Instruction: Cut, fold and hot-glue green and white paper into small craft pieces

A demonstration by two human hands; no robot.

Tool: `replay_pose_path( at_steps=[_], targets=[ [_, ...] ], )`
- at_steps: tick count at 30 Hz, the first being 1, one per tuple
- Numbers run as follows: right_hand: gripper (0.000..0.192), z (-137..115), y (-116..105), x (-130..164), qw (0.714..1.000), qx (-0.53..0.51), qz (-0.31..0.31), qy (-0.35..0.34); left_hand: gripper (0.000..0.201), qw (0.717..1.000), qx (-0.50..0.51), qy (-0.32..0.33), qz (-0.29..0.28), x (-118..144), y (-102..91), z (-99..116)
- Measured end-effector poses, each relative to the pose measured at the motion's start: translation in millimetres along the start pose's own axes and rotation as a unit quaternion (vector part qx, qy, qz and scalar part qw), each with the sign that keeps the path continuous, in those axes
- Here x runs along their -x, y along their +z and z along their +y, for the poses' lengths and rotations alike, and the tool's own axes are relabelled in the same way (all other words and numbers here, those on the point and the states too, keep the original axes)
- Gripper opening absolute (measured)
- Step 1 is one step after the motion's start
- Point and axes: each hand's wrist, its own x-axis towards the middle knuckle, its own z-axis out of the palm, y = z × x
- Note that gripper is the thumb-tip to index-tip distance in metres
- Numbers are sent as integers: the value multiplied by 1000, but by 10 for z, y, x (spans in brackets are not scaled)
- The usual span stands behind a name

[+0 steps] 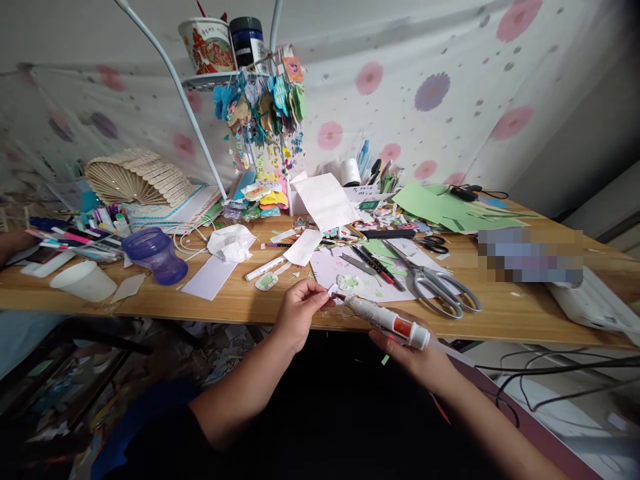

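Hands (300,313) over cluttered wooden table (500,313)

At the near edge of the wooden worktop (240,303), the left hand (299,312) pinches a small white paper scrap (333,289) between thumb and forefinger. The right hand (417,353), at 4 o'clock from the left, holds a white glue stick (385,320) whose tip touches the scrap. Large grey scissors (435,283) lie at 1 o'clock of the glue stick, near it. A purple cup (156,254) lies on its side at 10 o'clock of the left hand, well apart.
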Motion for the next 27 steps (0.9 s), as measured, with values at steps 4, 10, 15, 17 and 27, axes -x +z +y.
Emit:
replay_pose_path(
  at_steps=[4, 10, 15, 17, 27],
  targets=[
    [17, 7, 13, -6, 998, 59, -17, -24, 18, 1000, 7, -17, 13, 4, 8, 31],
    [19, -3, 22, -12, 996, 82, -20, -25, 17, 1000, 2, -18, 19, 8, 12, 40],
    [21, -11, 42, 2, 998, 66, -20, 1, 16, 999, 3, -21, 32, 18, 21, 63],
    [17, -1, 45, 12, 999, 29, -22, 19, 15, 999, 0, -19, 32, 9, 18, 52],
    [15, 170, -218, -131, 926, -301, 155, 163, 2, 907, -388, 161, -44, -489, 19, -29]
  ],
)
